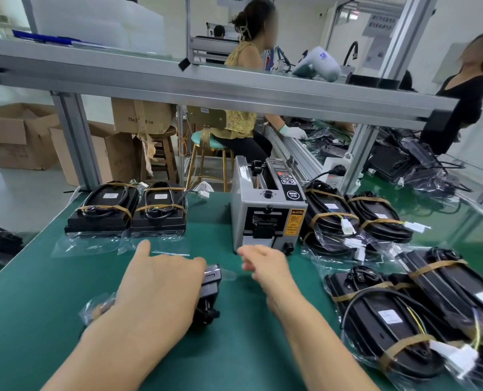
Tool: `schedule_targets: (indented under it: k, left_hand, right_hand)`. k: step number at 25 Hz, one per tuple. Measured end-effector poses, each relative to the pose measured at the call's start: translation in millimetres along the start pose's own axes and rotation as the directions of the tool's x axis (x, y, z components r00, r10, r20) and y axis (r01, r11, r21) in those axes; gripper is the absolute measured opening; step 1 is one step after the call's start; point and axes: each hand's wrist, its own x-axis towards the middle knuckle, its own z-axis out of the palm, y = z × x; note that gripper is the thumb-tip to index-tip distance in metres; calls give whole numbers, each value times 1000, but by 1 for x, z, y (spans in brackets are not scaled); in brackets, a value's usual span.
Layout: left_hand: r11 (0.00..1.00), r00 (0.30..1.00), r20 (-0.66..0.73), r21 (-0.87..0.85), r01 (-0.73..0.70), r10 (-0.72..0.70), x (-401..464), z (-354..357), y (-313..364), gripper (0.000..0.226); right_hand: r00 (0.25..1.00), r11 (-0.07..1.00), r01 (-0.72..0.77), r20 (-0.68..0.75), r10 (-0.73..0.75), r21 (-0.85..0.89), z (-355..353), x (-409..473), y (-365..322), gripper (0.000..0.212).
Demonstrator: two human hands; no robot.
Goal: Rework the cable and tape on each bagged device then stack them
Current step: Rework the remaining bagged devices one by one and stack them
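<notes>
My left hand (161,286) presses down on a black device in a clear bag (210,294) lying on the green mat; most of the device is hidden under the hand. My right hand (265,266) hovers just in front of the grey tape dispenser (268,204), fingers loosely curled, holding nothing that I can see. Two bagged devices with brown tape bands (127,210) sit side by side at the far left. Several bagged devices with cables and white connectors (358,218) lie to the right of the dispenser, and more of these bagged devices (409,314) at the near right.
An aluminium frame beam (234,88) crosses above the bench. Two people are at the conveyor line (299,153) behind. Cardboard boxes (20,134) and a stool (206,153) stand on the floor beyond the bench's far edge.
</notes>
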Motion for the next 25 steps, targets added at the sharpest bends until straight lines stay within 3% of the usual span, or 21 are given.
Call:
schedule_targets:
  k: [2, 5, 8, 10, 12, 15, 19, 22, 25]
  left_hand:
    - [989, 997, 58, 135, -60, 53, 3, -11, 12, 19]
    - [967, 989, 111, 224, -124, 101, 9, -22, 23, 20]
    - [996, 998, 36, 72, -50, 47, 8, -7, 11, 17]
    - [993, 997, -78, -113, -18, 9, -2, 11, 1, 34]
    - [948, 985, -173, -316, -45, -11, -12, 25, -5, 49]
    - [859, 981, -196, -502, -94, -7, -21, 35, -12, 52]
    - [844, 969, -245, -516, -146, 18, -22, 42, -13, 68]
    - [842, 974, -229, -525, -122, -2, -18, 43, -13, 65]
    - [822, 967, -246, -564, -83, -70, -18, 48, -11, 62]
  right_hand:
    - [967, 992, 44, -255, -14, 115, -20, 7, 2, 18]
    - [922, 979, 83, -387, -4, 188, -33, 23, -10, 16]
    - [918, 971, 94, -396, 0, 218, -27, 35, -18, 13]
    - [912, 968, 82, -409, 23, 237, -25, 42, -17, 7]
    - [906, 968, 63, -421, 46, 242, -24, 49, -17, 4]
    - [900, 965, 29, -426, 88, 262, -23, 56, -21, 7]
    - [889, 955, -20, -431, 152, 296, -20, 61, -27, 15]
    - [883, 927, -49, -417, 215, 373, -19, 57, -34, 21]
    - [951, 883, -80, -230, 206, 463, -24, 29, -37, 18]
